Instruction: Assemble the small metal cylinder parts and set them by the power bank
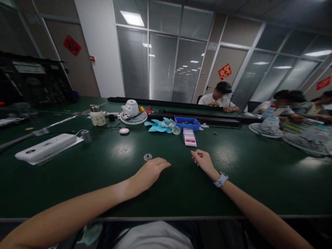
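Observation:
My left hand [154, 169] is low over the green table, palm down, with its fingers stretched out toward the right. Just beyond it lies a small round metal part [147, 157] with a dark centre; the hand does not grip it. My right hand [204, 162], with a watch [221, 180] on its wrist, has its fingers curled in. Whether anything small is between those fingers, I cannot make out. A flat white-and-red rectangular item [190, 143], partly blurred, lies just past the right fingertips.
Beyond are light-blue fan blades [157, 126], a blue tray [187, 123] of small parts, a white fan head [131, 110], a pink oval object [124, 131] and a jar [98, 117]. A long white case [49, 147] lies left. Several people sit across, near more fan parts [267, 128].

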`<state>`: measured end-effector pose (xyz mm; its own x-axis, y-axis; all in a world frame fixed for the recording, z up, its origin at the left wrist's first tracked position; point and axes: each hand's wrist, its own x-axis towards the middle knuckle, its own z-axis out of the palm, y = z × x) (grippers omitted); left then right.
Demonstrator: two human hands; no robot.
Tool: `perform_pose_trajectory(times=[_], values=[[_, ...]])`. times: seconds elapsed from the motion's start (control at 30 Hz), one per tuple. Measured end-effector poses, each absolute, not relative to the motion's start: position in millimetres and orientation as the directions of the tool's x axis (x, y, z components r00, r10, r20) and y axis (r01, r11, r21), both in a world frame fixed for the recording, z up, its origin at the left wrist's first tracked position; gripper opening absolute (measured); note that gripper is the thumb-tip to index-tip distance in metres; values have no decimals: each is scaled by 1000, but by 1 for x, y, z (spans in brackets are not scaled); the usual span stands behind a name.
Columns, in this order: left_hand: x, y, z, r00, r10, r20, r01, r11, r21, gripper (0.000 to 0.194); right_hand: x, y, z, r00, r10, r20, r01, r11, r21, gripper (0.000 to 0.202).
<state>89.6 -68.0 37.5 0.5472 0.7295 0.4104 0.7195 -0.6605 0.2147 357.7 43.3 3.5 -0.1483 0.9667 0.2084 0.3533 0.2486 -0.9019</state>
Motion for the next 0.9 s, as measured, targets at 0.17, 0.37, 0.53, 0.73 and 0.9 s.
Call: perform_pose_trajectory(times=[0.17, 0.37, 0.53, 0.73, 0.9], values=[[49, -60, 71, 311, 847, 431, 848, -452, 276, 32, 357, 43, 5, -150, 969, 197, 361, 239, -902, 43], [34, -46, 78, 237, 936, 262, 907, -310, 286, 31, 358, 42, 5, -158, 968, 196, 369, 242, -897, 43], [32, -50, 83, 243, 942, 232, 891, -311, 330, 31, 358, 42, 4, -156, 966, 205, 396, 252, -883, 45], [33, -53, 85, 222, 940, 260, 881, -308, 359, 31, 359, 45, 1, -166, 964, 206, 391, 256, -884, 45], [22, -51, 92, 146, 942, 301, 841, -279, 464, 28, 360, 41, 2, -174, 960, 221, 410, 275, -870, 45]])
